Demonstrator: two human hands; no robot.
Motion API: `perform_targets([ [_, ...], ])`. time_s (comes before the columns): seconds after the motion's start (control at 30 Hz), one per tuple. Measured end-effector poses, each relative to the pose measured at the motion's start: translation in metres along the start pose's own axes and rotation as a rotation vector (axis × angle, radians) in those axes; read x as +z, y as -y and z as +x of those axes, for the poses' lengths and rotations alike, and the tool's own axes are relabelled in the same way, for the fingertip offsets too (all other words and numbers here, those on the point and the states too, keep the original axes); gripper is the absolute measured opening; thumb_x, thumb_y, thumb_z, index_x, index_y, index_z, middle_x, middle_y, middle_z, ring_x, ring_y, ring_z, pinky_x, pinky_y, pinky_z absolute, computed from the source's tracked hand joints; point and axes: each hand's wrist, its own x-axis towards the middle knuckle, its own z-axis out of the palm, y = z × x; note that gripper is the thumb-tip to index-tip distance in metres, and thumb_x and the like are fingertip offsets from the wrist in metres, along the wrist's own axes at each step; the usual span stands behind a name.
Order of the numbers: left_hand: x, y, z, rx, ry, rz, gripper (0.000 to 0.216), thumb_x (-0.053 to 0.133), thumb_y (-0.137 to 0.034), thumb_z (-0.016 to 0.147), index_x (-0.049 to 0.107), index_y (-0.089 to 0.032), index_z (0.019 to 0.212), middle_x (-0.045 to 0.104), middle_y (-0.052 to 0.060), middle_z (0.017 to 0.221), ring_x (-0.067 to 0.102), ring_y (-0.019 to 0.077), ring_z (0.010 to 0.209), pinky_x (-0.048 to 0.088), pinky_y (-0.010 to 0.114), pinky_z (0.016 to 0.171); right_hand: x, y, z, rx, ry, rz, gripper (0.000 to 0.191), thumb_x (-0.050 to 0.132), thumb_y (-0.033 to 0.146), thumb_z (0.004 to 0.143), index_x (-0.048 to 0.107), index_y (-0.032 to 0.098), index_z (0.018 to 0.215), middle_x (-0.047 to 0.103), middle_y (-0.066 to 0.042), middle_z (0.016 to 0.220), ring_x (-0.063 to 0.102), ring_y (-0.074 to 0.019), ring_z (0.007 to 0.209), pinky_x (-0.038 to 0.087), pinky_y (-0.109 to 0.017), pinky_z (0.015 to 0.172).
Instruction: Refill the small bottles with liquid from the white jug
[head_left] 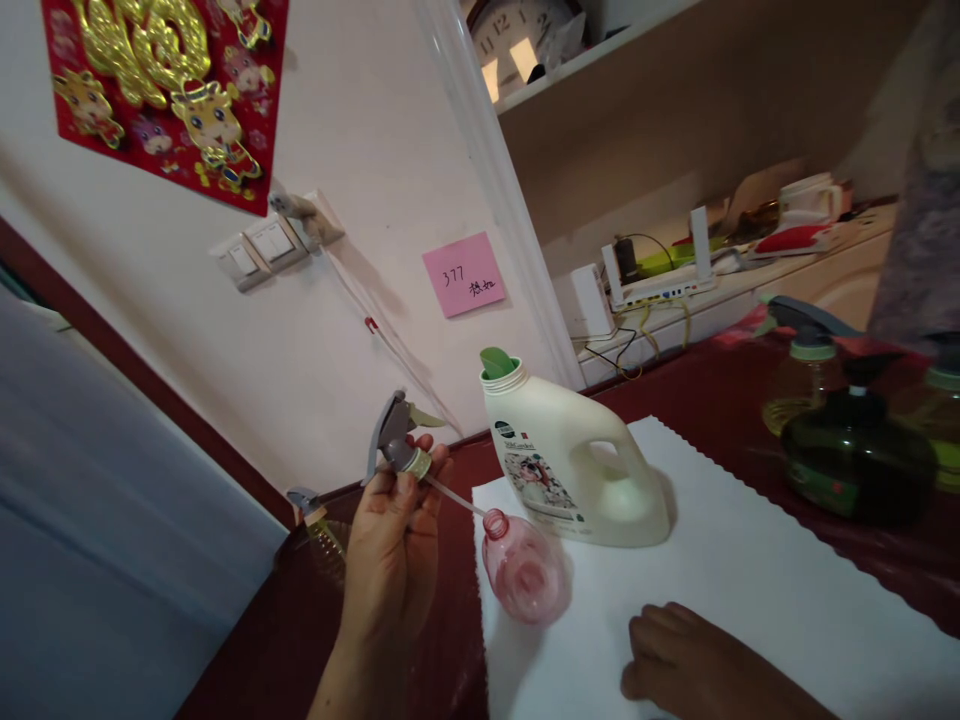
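My left hand (397, 540) pinches the collar of a grey trigger spray head (396, 432). Its thin clear dip tube (454, 495) slants down to the right, and the tip meets the mouth of a pink see-through bottle (525, 570); I cannot tell whether it is inside. That bottle stands uncapped on a white sheet (750, 590). Just behind it is a cream jug with a handle (577, 460), its cap off and a green spout showing. My right hand (675, 655) rests on the sheet with fingers curled in, nothing visible in them.
A spray bottle (326, 535) stands left of my left hand. On the right are a dark green pump bottle (859, 450) and another spray bottle (806, 380). A white router (660, 285) with cables sits on the shelf behind. A pink note (465, 275) hangs on the wall.
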Motion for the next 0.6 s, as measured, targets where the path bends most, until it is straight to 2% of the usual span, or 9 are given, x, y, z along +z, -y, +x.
perform_targets([
  [0.17, -0.008, 0.017, -0.011, -0.107, 0.000, 0.015, 0.032, 0.088, -0.025, 0.071, 0.074, -0.020, 0.100, 0.075, 0.005, 0.111, 0.072, 0.0195, 0.104, 0.056, 0.030, 0.096, 0.001, -0.001, 0.000, -0.019, 0.054, -0.012, 0.014, 0.066, 0.021, 0.087, 0.065, 0.026, 0.100, 0.067, -0.001, 0.092, 0.063, -0.0218, 0.083, 0.047, -0.032, 0.070],
  [0.27, -0.013, 0.035, -0.020, -0.184, 0.032, 0.037, 0.034, 0.087, -0.027, 0.072, 0.074, -0.021, 0.103, 0.074, 0.006, 0.110, 0.069, 0.0207, 0.107, 0.055, 0.028, 0.091, 0.003, 0.000, 0.000, 0.007, 0.018, -0.041, 0.012, 0.068, 0.021, 0.087, 0.064, 0.025, 0.097, 0.066, -0.001, 0.091, 0.063, -0.0215, 0.082, 0.046, -0.032, 0.071],
  [0.43, -0.027, 0.061, -0.035, -0.282, 0.098, 0.161, 0.035, 0.082, -0.030, 0.078, 0.071, -0.020, 0.109, 0.072, 0.003, 0.091, 0.063, 0.0135, 0.084, 0.049, 0.023, 0.080, -0.001, -0.003, 0.001, -0.046, 0.028, -0.042, 0.010, 0.067, 0.025, 0.090, 0.064, 0.025, 0.100, 0.066, -0.001, 0.090, 0.063, -0.0205, 0.080, 0.046, -0.031, 0.069],
  [0.5, -0.033, 0.067, -0.038, -0.294, 0.112, 0.204, 0.037, 0.081, -0.031, 0.079, 0.069, -0.020, 0.112, 0.071, 0.003, 0.090, 0.062, 0.0139, 0.084, 0.047, 0.024, 0.082, -0.002, -0.003, 0.001, -0.059, 0.042, -0.045, 0.008, 0.066, 0.027, 0.092, 0.065, 0.025, 0.100, 0.066, -0.001, 0.090, 0.063, -0.0203, 0.079, 0.045, -0.031, 0.069],
  [0.6, -0.038, 0.071, -0.041, -0.291, 0.127, 0.247, 0.037, 0.079, -0.033, 0.082, 0.067, -0.021, 0.115, 0.071, 0.005, 0.100, 0.062, 0.0164, 0.093, 0.045, 0.027, 0.087, -0.001, 0.002, 0.001, -0.004, 0.034, -0.054, 0.008, 0.068, 0.024, 0.089, 0.066, 0.024, 0.097, 0.066, -0.002, 0.089, 0.062, -0.0212, 0.080, 0.044, -0.032, 0.069],
])
